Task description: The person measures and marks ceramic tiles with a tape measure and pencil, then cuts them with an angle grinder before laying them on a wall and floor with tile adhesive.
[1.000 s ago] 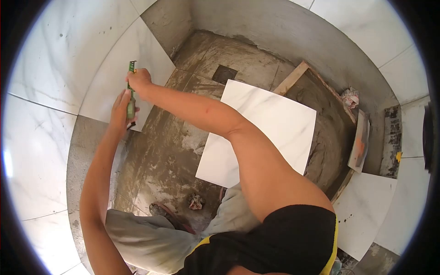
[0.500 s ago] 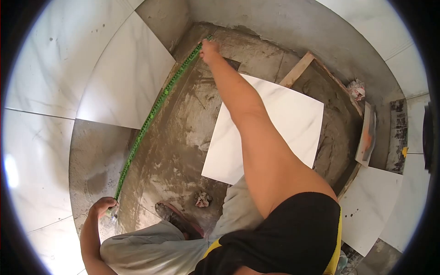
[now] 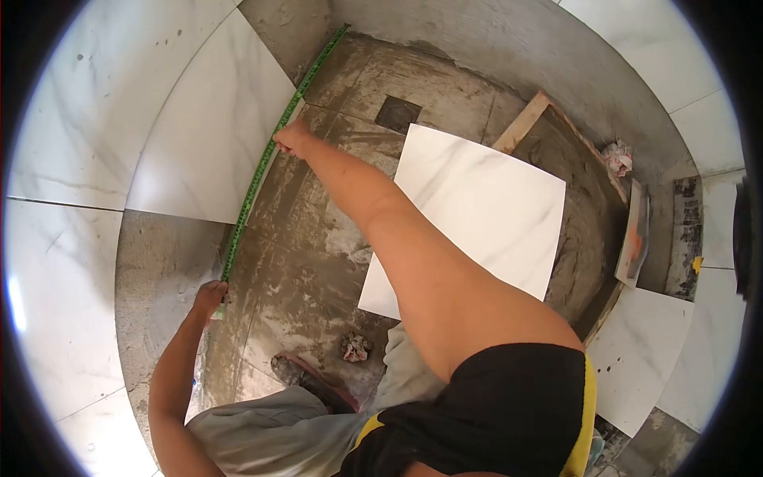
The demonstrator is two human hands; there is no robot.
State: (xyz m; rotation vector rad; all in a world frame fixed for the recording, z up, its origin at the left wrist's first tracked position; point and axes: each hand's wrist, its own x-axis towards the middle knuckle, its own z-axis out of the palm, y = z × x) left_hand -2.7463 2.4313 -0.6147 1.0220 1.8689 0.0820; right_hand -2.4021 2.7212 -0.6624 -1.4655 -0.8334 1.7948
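A green tape measure (image 3: 256, 184) runs extended along the foot of the left wall, its far end reaching the back corner. My left hand (image 3: 211, 295) is closed on the near end of the tape, low beside the bare strip of wall. Partway up the blade, my right hand (image 3: 292, 138) pinches it next to the lower edge of a marbled wall tile (image 3: 211, 131). Under my right arm lies a loose white tile (image 3: 485, 211), partly covered by the forearm.
A wooden frame (image 3: 520, 123) holds wet mortar (image 3: 584, 215) on the right, with a trowel (image 3: 635, 238) at its edge. A square drain (image 3: 397, 114) sits in the floor. Crumpled paper (image 3: 355, 347) lies near my foot; another white tile (image 3: 640, 354) lies lower right.
My right hand has come back along the tape from its far end toward the middle. My left hand has moved up and forward, and the tape now reaches farther into the corner.
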